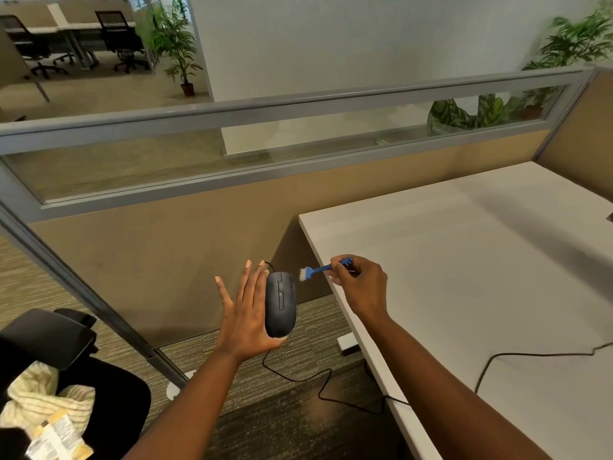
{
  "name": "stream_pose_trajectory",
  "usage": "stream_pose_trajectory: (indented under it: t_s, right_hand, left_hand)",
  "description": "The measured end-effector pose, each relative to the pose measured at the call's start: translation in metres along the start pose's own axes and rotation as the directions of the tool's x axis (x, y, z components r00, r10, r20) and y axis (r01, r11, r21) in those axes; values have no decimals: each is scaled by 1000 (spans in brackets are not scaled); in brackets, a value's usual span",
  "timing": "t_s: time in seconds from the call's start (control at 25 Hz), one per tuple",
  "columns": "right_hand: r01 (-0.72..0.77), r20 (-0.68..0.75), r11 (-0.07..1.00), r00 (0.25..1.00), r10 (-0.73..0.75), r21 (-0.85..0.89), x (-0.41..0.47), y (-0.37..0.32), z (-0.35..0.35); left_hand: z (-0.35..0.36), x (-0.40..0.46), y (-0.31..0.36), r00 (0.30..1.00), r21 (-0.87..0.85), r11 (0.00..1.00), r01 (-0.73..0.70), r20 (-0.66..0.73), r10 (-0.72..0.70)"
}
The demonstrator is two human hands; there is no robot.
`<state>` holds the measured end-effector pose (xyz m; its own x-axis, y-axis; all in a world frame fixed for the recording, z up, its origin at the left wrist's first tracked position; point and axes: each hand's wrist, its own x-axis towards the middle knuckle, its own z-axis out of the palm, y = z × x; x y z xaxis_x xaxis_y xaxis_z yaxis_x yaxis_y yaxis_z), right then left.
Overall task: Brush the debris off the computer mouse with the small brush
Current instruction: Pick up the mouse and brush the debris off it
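A: How far along is the brushing?

B: Mid-task, I'd judge. The small brush point(315, 269) has its bristles just at the front corner of the computer mouse point(280, 304), held in the air beside the surface point(464, 260). Whether debris remains is too fine to tell.

A: And the fingers?

B: The right hand point(360, 287) pinches the brush handle; the left hand point(247, 313) cradles the mouse, fingers straight and spread.
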<state>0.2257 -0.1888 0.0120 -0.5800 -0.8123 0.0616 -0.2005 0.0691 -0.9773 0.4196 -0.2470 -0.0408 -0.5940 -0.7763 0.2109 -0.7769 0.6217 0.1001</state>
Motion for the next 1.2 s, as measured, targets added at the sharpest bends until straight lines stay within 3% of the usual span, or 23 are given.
stream_pose_trajectory:
  t_s: [0.2,0.32,0.4,0.48,0.6,0.92,1.2]
  right_hand:
    - [-16,129,977,992,-12,211,-2,-4,6]
    - [37,24,999,999,-36,-10,-2,1,5]
    - [134,24,986,991,-132,-100,-2,2,2]
    - [281,155,957,951,-268,-72,-3,0,2]
    - [468,391,880,826,-406,-75,-6,-2,8]
    - [372,639,926,729,-247,-66,-7,10,0]
    - [404,667,885,728,-160,-229,2,16,-7]
  left_hand:
    - [1,1,2,1000,16,1000,-1,4,1]
    - [2,2,2,1000,15,1000,15,15,-15]
    - [3,3,1,999,22,999,38,36,-39]
    - [5,4,1,998,26,998,50,47,-52]
    - [7,5,2,998,20,999,44,46,-45]
    - [7,7,-6,985,-44,984,174,14,-173]
    - [6,9,-6,985,-25,985,171,19,-170]
